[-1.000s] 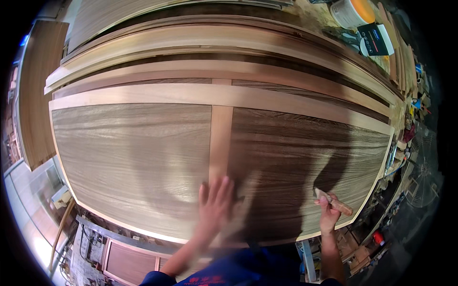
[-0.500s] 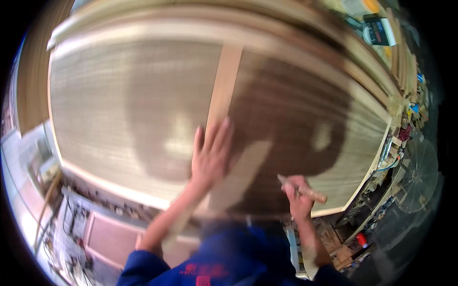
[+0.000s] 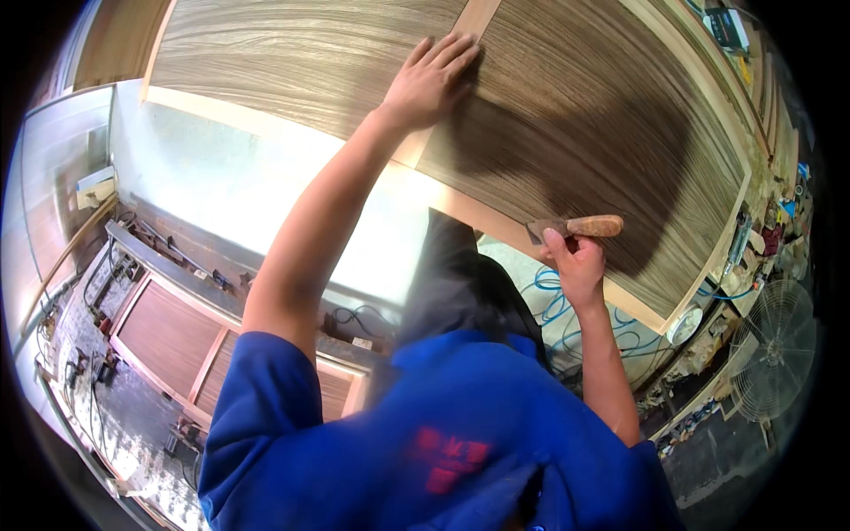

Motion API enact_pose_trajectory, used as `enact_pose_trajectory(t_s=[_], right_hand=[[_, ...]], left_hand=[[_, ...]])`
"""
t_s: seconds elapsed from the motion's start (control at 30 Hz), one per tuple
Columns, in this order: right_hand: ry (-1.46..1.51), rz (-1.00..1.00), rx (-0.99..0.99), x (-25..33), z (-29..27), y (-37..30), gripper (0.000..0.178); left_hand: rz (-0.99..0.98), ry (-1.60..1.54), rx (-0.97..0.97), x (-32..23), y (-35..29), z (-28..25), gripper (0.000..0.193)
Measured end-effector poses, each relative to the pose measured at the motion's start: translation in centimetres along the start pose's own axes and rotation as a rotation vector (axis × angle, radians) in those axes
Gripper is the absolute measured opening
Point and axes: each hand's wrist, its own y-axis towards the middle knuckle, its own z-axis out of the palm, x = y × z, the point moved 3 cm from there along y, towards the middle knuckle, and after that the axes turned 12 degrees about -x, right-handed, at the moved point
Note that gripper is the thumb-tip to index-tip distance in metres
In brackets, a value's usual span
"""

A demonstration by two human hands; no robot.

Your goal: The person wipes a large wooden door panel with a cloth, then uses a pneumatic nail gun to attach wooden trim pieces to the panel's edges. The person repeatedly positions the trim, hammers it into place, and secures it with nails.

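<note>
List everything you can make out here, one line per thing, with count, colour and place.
Large framed panel: one, brown with pale frame, in front
Scraper: one, grey blade, brown handle, in right hand
Smaller framed panel: one, reddish brown, lower left
Board: one, brown, upper left
Hose: count unclear, blue, beneath the large panel's near edge
Round container: one, white, by the near right corner
Box: one, black and white, upper right
Fan: one, grey, right
Shirt: one, blue, bottom centre
Left hand: one, bare, on the large panel
Right hand: one, bare, gripping the scraper
</note>
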Motion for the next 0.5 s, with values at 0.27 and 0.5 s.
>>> enact_pose_trajectory(t_s=[0.27, 0.5], right_hand=[[0.109, 0.185, 0.024, 0.3, -2.3, -1.2, 0.034], [0.146, 0.190, 0.236, 4.2, -3.2, 3.6, 0.023]], left_hand=[[-0.360, -0.294, -0.190, -1.9, -4.6, -6.4, 0.038], [-0.886, -1.359, 0.540, -21.2, -2.8, -1.5, 0.045]])
